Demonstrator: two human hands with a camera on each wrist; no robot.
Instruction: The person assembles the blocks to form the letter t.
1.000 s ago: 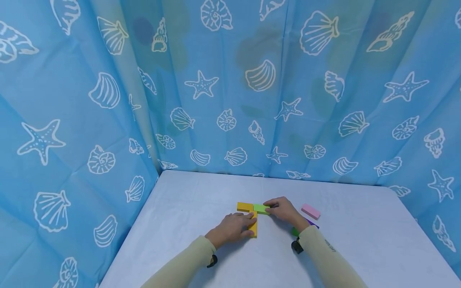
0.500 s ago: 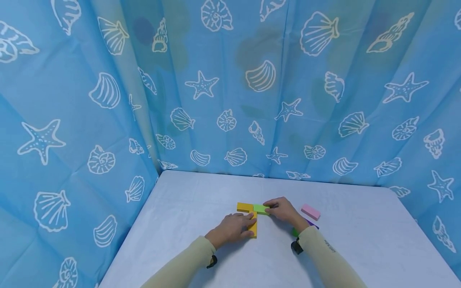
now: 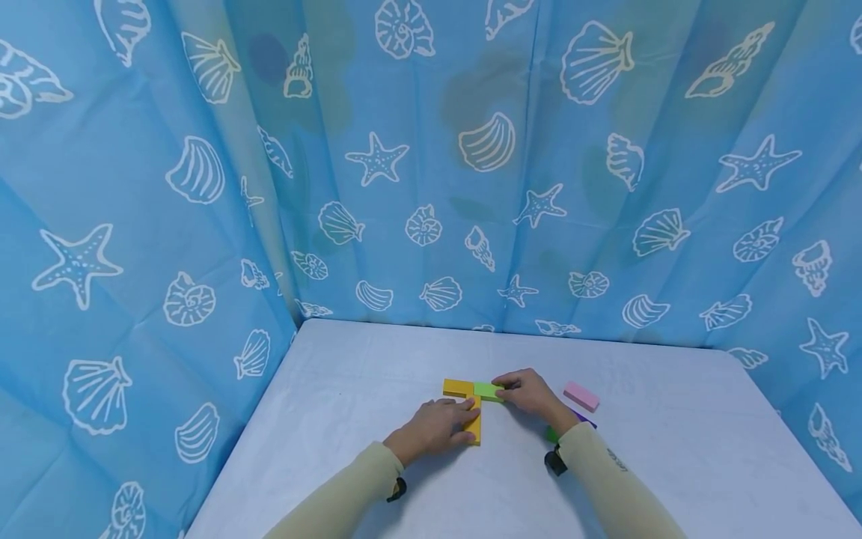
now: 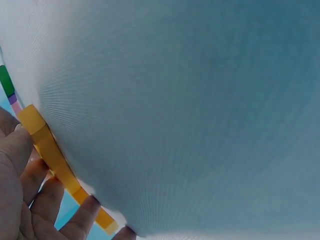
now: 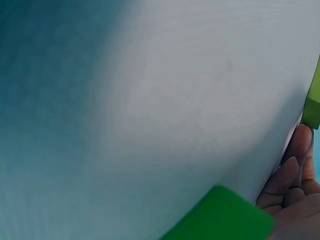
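Note:
A yellow block (image 3: 474,427) lies lengthwise on the white table, its far end against a second yellow block (image 3: 458,388) and a light green block (image 3: 488,391) set end to end. My left hand (image 3: 434,427) holds the near yellow block from its left side. In the left wrist view the thumb sits by that block's (image 4: 52,155) near end, with fingers along its side. My right hand (image 3: 528,393) pinches the light green block's right end. Fingertips meet the light green block (image 5: 313,102) at the right wrist view's edge.
To the right lies a pink block (image 3: 581,397). A purple block (image 3: 584,419) and a dark green block (image 3: 551,433) are partly hidden by my right forearm. The dark green block (image 5: 225,215) is large in the right wrist view. A blue shell-patterned curtain (image 3: 431,187) borders the table.

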